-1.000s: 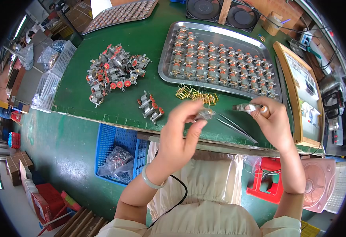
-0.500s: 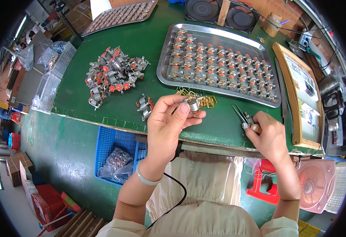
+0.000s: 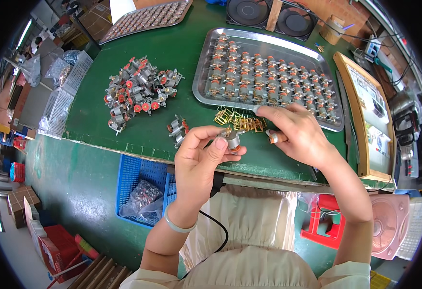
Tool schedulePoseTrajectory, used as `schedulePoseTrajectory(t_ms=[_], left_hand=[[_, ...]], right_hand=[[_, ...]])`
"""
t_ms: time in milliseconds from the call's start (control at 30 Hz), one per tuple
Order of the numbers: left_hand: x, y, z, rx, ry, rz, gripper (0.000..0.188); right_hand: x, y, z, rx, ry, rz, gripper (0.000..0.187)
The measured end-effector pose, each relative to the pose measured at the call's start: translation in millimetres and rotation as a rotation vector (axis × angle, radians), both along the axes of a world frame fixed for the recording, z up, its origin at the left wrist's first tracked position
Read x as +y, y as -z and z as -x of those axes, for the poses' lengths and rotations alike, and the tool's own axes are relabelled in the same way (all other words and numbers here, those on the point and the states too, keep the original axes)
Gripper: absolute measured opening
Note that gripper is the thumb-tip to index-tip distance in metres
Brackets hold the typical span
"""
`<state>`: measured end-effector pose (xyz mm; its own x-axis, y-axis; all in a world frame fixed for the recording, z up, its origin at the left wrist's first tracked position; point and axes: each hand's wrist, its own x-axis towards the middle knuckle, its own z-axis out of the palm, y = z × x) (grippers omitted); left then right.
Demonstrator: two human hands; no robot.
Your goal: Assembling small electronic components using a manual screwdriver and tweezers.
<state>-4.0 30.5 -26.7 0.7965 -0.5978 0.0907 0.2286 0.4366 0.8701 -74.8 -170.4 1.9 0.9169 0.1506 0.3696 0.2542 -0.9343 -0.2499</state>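
Drum-shaped metal parts (image 3: 271,79) with reddish ends fill a smooth, shiny tray (image 3: 268,44); thin, angular brass-coloured frames (image 3: 240,120) lie beside it on the green tabletop (image 3: 93,108). Above the near edge, the left hand (image 3: 196,161) pinches a grey cylindrical component (image 3: 232,140); the right hand (image 3: 300,132), half curled (whether gripping anything, I cannot tell), is by the frames.

Silver can-shaped component (image 3: 233,140) was pinched in the left hand (image 3: 202,155), orange-red end down, metal tabs up top. Gold-coloured wire frames (image 3: 226,115), thin and angular, lay loosely heaped on the green surface (image 3: 264,156), just beyond the can. Right hand (image 3: 298,131) was at their right end; contact unclear.
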Motion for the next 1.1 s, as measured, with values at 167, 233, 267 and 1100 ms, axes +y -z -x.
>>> schedulePoseTrajectory(t_ms=[167,233,267,1100], left_hand=[[0.7,0.5,-2.0,-0.008,-0.001,0.001,0.019],[-0.8,0.4,-2.4,-0.014,0.004,0.004,0.019],[-1.6,0.4,-2.5,-0.020,0.009,0.006,0.019],[-8.1,7.1,1.3,-0.098,0.008,-0.007,0.020]], right_hand=[[2.2,-2.8,-6.8,-0.053,-0.108,0.113,0.061],[2.3,-1.6,-5.9,-0.054,-0.105,0.118,0.061],[2.3,-0.9,-5.3,-0.055,-0.103,0.123,0.061],[3.5,0.7,11.4,-0.024,-0.002,0.019,0.068]])
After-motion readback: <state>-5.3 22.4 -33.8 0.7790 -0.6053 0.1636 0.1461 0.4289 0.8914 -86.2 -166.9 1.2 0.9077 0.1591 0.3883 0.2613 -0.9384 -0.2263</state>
